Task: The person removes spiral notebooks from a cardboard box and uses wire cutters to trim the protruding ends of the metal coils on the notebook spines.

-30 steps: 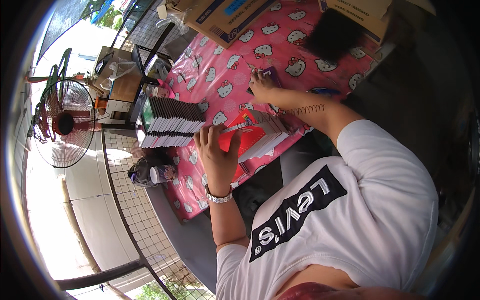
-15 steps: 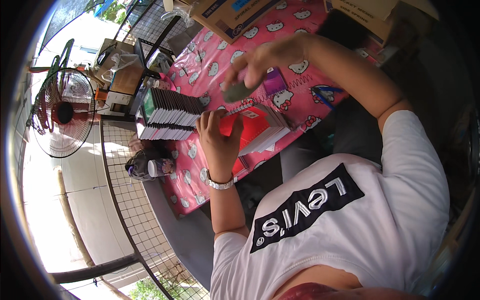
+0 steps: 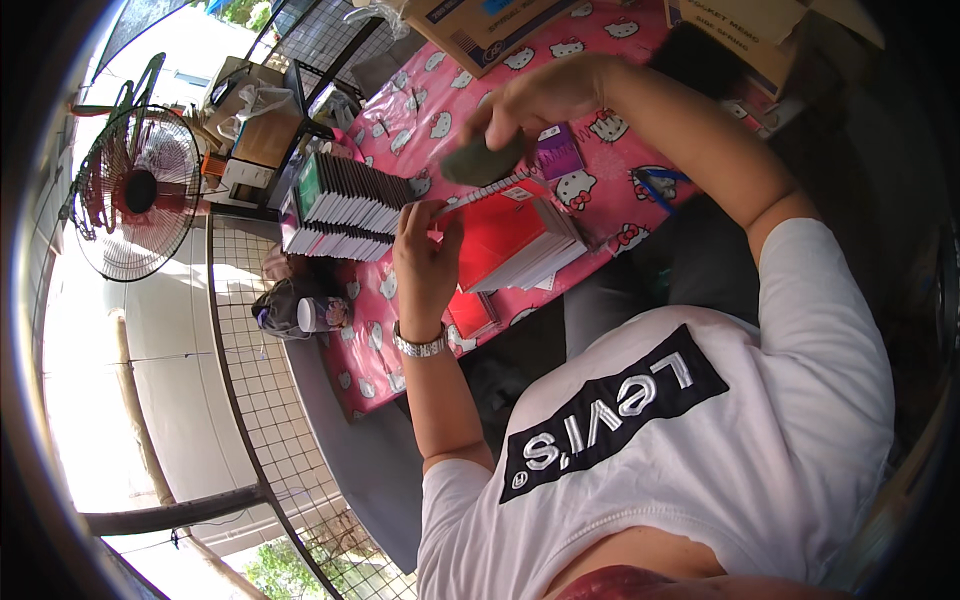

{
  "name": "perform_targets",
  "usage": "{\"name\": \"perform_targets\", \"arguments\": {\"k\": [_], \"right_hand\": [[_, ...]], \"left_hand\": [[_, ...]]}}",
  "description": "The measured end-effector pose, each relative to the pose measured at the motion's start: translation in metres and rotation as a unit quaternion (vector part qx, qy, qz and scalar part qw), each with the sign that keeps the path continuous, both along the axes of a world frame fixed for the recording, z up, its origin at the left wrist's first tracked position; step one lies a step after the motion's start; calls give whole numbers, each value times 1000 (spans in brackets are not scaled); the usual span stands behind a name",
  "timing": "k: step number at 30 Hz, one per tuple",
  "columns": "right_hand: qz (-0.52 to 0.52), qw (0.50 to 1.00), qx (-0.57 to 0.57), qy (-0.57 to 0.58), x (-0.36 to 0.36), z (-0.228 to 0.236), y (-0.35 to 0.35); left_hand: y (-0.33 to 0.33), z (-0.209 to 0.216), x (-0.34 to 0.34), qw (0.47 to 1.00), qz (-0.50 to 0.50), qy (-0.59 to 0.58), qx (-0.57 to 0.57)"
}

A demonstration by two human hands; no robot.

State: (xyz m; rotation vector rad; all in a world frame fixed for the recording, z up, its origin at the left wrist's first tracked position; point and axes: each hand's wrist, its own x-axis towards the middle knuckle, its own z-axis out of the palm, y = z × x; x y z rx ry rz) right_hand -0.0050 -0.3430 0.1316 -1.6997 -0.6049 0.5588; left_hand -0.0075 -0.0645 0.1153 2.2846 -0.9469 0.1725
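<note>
A red-covered notebook (image 3: 500, 235) with a thick block of white pages lies on the pink patterned table cover near me, its spine with a row of wire coil turned away. My left hand (image 3: 425, 240), a metal watch on the wrist, pinches the left end of that spine. Over the spine, my right hand (image 3: 530, 110) holds a dark green pad (image 3: 483, 160), fingers bent around it. Whether the pad touches the coil cannot be made out. Just beyond the notebook's right end sits a purple packet (image 3: 560, 150). Another red notebook (image 3: 472, 314) shows partly below.
Stacked notebooks (image 3: 345, 210) stand to the left, beside a cup (image 3: 322, 314) and dark bag. Blue-handled pliers (image 3: 655, 188) lie at right. Cardboard boxes (image 3: 490, 30) line the far edge. A standing fan (image 3: 138, 192) and wire mesh (image 3: 265, 360) are at left.
The view has shifted slightly. My left hand has slid a little left at the spine. The loose coil that stuck out past the notebook's right end is harder to see now.
</note>
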Motion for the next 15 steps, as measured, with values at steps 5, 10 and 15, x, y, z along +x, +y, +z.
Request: {"name": "perform_targets", "arguments": {"k": [5,10,15], "right_hand": [[60,960,247,117,12,1,-7],[-16,972,209,108,13,1,3],[53,998,-26,-1,26,2,4]], "left_hand": [[0,-3,14,998,-26,53,-25],[7,-11,25,997,-18,80,-13],[1,-7,18,991,-16,118,-59]]}}
